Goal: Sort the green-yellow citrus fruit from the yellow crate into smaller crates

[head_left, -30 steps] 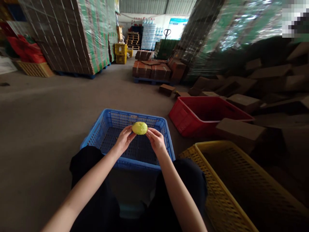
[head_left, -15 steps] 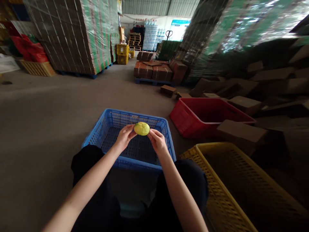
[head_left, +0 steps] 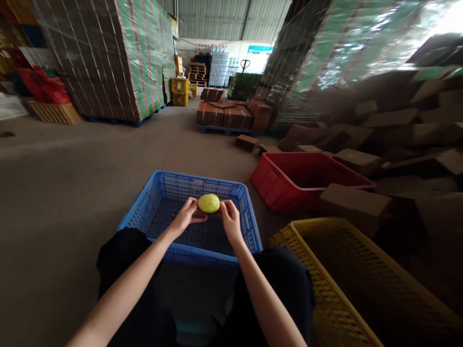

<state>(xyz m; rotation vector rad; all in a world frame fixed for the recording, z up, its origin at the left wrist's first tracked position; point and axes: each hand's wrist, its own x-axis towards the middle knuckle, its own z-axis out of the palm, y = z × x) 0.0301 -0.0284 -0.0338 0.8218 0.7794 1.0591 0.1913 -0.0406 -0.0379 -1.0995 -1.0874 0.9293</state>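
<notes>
A yellow-green lemon (head_left: 209,203) is held lengthwise between my two hands, above the blue plastic crate (head_left: 202,247). My left hand (head_left: 186,215) pinches its left end, with the lower fingers stretched out beneath. At the other end, the fingertips of my right hand (head_left: 230,217) are closed on it. The crate stands on the floor in front of my knees. Its slotted bottom shows around my hands, with a few small bits on it that I cannot make out.
To the right are a red tub (head_left: 275,185), a yellow crate (head_left: 314,260) and a heap of cardboard boxes (head_left: 356,200). Farther off stand wrapped pallet stacks (head_left: 97,62) and a low pallet of brown cartons (head_left: 224,115). Concrete floor (head_left: 72,164) stretches to the left.
The lemon has turned a little between my fingers, and my fingertips have shifted on its ends. My view has tilted slightly up, so everything sits lower.
</notes>
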